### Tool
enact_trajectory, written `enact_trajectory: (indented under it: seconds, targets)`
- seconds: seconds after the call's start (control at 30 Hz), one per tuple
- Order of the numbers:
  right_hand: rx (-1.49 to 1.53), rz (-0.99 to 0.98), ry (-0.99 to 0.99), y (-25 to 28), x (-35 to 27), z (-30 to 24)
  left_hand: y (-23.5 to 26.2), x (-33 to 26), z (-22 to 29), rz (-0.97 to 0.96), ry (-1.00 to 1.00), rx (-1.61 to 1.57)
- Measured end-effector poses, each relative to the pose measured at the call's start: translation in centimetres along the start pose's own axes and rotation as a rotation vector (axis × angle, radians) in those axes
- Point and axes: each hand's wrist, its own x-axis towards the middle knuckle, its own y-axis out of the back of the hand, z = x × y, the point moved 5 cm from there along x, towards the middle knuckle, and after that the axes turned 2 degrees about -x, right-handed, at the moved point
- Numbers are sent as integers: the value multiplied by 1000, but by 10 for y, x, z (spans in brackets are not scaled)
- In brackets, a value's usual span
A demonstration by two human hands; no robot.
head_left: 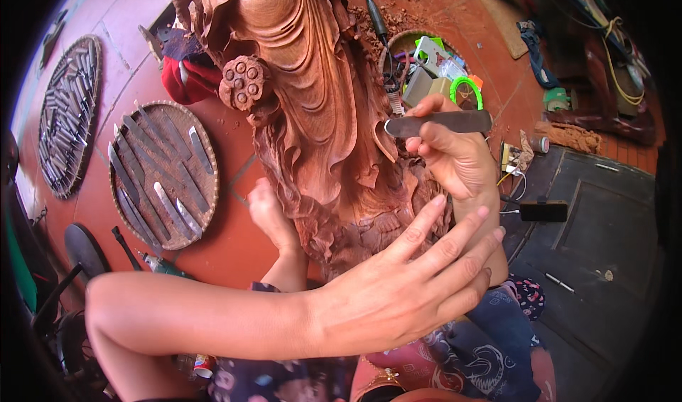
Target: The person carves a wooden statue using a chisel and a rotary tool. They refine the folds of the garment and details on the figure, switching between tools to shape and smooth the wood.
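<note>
right hand (455, 157) pinches a flat metal scraper blade (439, 123) against the right edge of the carved wooden statue (312, 111), which lies centre, running from near to far. left hand (408, 285) reaches across near the statue's base, fingers spread, holding nothing. robe folds and the lotus pod (244, 82) look fully shaped, so the carving seems well along, likely surface finishing left. round tray of chisels (165, 175) lies left, a basket of clutter (433, 64) far right.

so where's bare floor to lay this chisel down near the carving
Bare tile lies between the round chisel tray and the wooden carving, and on the dark mat at right. Crowded: the basket of tools behind the right hand.
</note>
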Motion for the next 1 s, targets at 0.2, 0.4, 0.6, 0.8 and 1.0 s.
enact_trajectory:
  seconds: [0.2, 0.4, 0.6, 0.8, 1.0]
  targets:
    - [-123, 96, -152, -14, -18, 0, -2, -2, 7, -109, 62, -56]
    - [-529, 120, 247, -28, -36, -3, -8, -12, -5, 110, 345, -185]
    - [-505, 174, 67, -37, -19, 10, -9, -23, 1, 190, 359, -211]
    - [-857, 206, 357, -29, -4, 14, -14, -18, -19, 215, 333, -197]
    - [-1001, 176, 429, -36, 1, 21, -13, -20, -37, 216, 379, -234]
